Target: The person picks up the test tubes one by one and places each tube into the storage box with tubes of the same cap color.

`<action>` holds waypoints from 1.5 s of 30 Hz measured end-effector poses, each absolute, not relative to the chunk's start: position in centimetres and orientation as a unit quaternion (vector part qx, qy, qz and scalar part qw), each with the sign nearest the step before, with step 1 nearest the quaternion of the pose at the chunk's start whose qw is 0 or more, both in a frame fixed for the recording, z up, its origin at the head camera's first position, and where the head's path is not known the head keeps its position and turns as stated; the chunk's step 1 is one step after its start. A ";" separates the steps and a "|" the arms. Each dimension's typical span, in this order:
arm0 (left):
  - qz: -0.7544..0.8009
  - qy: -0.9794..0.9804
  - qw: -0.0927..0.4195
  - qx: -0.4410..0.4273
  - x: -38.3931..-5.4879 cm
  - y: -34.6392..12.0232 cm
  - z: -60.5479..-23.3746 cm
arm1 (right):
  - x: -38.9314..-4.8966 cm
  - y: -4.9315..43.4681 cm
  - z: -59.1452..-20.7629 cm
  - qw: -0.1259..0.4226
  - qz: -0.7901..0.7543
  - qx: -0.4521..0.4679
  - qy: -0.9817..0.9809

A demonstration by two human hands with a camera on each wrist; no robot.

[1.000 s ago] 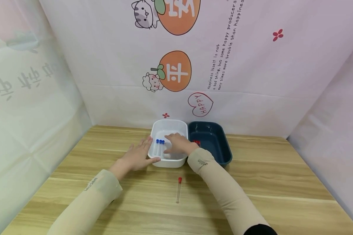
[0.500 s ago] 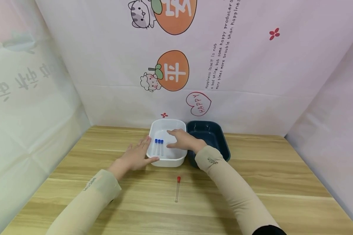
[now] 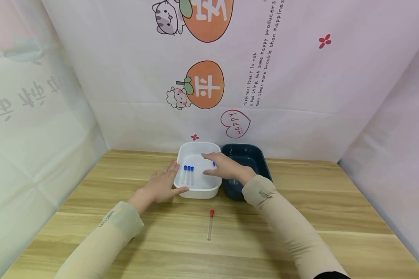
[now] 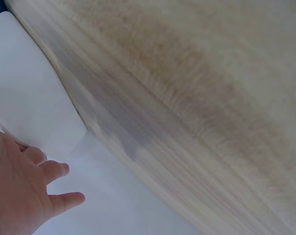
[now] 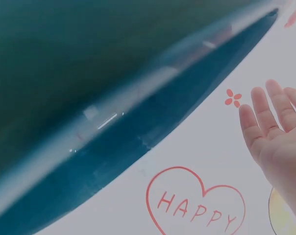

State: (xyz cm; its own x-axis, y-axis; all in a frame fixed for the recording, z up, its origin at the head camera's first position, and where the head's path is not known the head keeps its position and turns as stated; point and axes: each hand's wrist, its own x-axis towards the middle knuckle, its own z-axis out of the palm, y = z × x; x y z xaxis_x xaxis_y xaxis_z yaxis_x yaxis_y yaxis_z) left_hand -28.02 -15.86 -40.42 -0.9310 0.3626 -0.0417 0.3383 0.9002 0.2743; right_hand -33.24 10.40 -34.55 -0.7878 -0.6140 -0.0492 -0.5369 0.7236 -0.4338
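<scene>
In the head view my left hand (image 3: 160, 185) rests on the near-left rim of a white tray (image 3: 198, 193), fingers spread. Three clear tubes with blue caps (image 3: 189, 168) lie side by side inside. My right hand (image 3: 227, 167) hovers over the tray's right side, its fingers extended; the right wrist view shows them nearly straight. Another blue cap (image 3: 214, 164) shows between its thumb and forefinger, the rest of that piece hidden by the hand. Clear tube ends (image 3: 234, 182) show in the dark blue tray (image 3: 267, 174), partly under the right wrist.
A clear tube with a red cap (image 3: 210, 224) lies on the wooden table (image 3: 153, 248) in front of the trays. The two trays stand side by side against a printed cloth backdrop (image 3: 283, 131). Cloth also hangs on both sides.
My right hand has moved to the right, towards the dark blue tray, uncovering a blue cap. The red caps seen there earlier are now hidden. My left hand stays on the white tray.
</scene>
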 end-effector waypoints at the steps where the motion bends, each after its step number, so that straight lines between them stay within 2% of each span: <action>1: 0.133 0.974 0.044 0.181 -28.0 -15.9 -40.4 | -33.0 10.6 -34.4 0.094 -0.203 -0.314 0.922; 10: 0.131 0.974 0.038 0.180 -27.9 -15.8 -40.5 | -30.8 12.0 -34.0 0.069 -0.211 -0.324 0.920; 24: 0.136 0.974 0.039 0.178 -27.8 -15.8 -40.4 | -26.0 15.0 -35.3 -0.021 -0.249 -0.392 0.885; 37: 0.139 0.973 0.038 0.182 -27.5 -15.6 -40.1 | -22.8 16.9 -36.7 -0.009 -0.284 -0.402 0.871; 45: 0.143 0.973 0.038 0.179 -27.7 -15.6 -40.2 | -21.2 16.9 -38.1 0.026 -0.304 -0.351 0.885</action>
State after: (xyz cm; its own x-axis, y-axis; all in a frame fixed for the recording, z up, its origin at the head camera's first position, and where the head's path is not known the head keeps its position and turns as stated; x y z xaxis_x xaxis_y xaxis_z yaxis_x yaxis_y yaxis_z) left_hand -27.72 -15.61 -40.22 -0.9329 0.3596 -0.0216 0.3380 0.8945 0.2925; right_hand -21.19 16.89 -38.13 -0.7517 -0.6380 0.1673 -0.6064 0.5687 -0.5558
